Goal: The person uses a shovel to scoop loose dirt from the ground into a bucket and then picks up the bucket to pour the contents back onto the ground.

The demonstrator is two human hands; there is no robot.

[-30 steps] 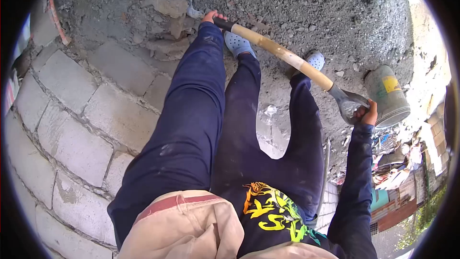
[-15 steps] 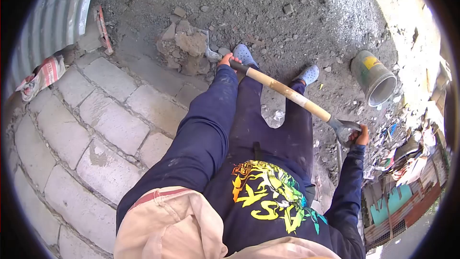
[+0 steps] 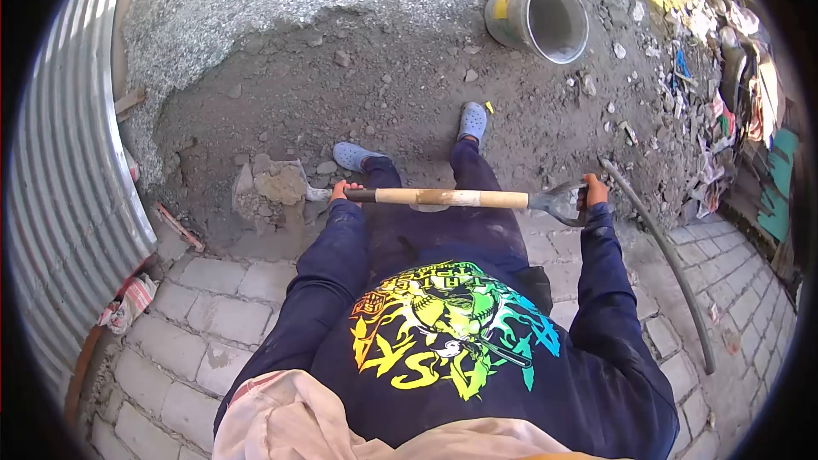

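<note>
A shovel (image 3: pixel 452 198) with a pale wooden shaft lies almost level across my legs. Near its blade end, my left hand (image 3: pixel 344 191) is wrapped round the dark socket. My right hand (image 3: pixel 594 192) grips the grey D-shaped handle at the other end. The blade, left of my left hand, bears a lump of earth and rubble (image 3: pixel 281 185) and hides most of itself under it. Both my feet, in blue-grey clogs (image 3: pixel 473 122), stand on loose dirt beyond the shaft.
A bucket (image 3: pixel 555 22) lies tipped with its mouth open at the top. Gravel (image 3: pixel 256 0) is heaped behind the dirt. Corrugated sheet (image 3: pixel 81 187) stands left. A curved hose (image 3: pixel 669 260) and litter (image 3: pixel 724 111) are at right, with paving blocks (image 3: pixel 234 298) underfoot.
My view has turned, so the bucket and gravel appear farther left and higher. The shovel has gone from slanted to nearly level in view, with both hands still on it.
</note>
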